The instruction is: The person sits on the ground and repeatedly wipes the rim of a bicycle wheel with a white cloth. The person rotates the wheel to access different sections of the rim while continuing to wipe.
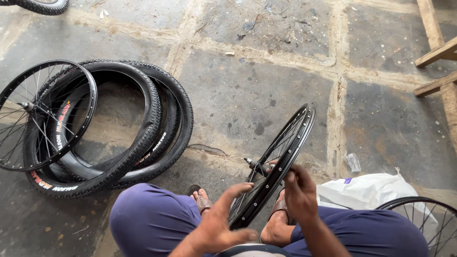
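A black spoked bicycle wheel rim stands upright on edge between my knees, its axle pointing left. My right hand rests on the rim's near edge, fingers curled over it. Open-fingered, my left hand hovers just left of the rim's lower part and holds nothing. Both of my feet in sandals sit under the rim.
Two black tyres lie stacked on the stone floor at left, with another spoked rim leaning on them. A white plastic bag and part of a third wheel lie at right. A wooden frame stands at the top right.
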Demonstrator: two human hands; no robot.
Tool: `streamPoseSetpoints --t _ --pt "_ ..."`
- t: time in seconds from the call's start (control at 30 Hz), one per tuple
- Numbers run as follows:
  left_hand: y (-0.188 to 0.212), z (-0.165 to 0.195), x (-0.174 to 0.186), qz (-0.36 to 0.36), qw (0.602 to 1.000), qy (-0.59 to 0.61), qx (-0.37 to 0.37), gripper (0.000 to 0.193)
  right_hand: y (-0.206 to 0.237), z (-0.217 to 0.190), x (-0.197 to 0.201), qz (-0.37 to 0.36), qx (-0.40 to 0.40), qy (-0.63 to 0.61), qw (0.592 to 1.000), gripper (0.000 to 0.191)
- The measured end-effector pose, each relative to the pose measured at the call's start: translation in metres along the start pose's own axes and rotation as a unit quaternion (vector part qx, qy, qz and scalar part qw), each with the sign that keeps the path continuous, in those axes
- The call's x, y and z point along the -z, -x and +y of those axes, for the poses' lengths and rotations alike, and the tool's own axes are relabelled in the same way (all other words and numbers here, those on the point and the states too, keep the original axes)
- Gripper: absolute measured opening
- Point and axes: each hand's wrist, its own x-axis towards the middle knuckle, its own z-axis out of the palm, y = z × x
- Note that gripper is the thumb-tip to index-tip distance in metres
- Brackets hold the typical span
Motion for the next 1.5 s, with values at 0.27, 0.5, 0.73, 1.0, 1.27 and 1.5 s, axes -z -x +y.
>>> streamPoseSetpoints --t 0.27,0.5,0.73,1.0,1.27,1.5 --pt "-0.035 0.013 -0.023 0.023 0.988 -0.041 0.145 0.082 -0.044 0.013 0.029 0.106 -0.022 -0.123 0.986 0.013" --pt "-0.065 0.031 -0.021 0.004 0.982 -0.163 0.093 0.096 -0.012 0.01 0.015 -0.016 -0.02 0.03 0.999 0.021" --pt "-0.061 0.034 -0.024 0.016 0.982 -0.131 0.134 0.105 -0.036 -0.005 -0.008 -0.029 -0.122 -0.141 0.982 0.034" --pt "-0.054 0.017 -0.026 0.058 0.991 -0.011 0.117 0.094 -0.03 -0.017 -0.041 0.092 0.069 0.338 0.934 0.02" --pt "-0.092 -0.055 -0.02 -0.039 0.929 0.323 0.176 0.048 -0.017 -0.033 -0.036 0.027 0.191 0.473 0.86 0.032" --pt "-0.1 -0.079 -0.036 -0.058 0.89 0.39 0.231 0.045 -0.034 -0.049 -0.002 -0.135 0.074 0.444 0.883 0.059"
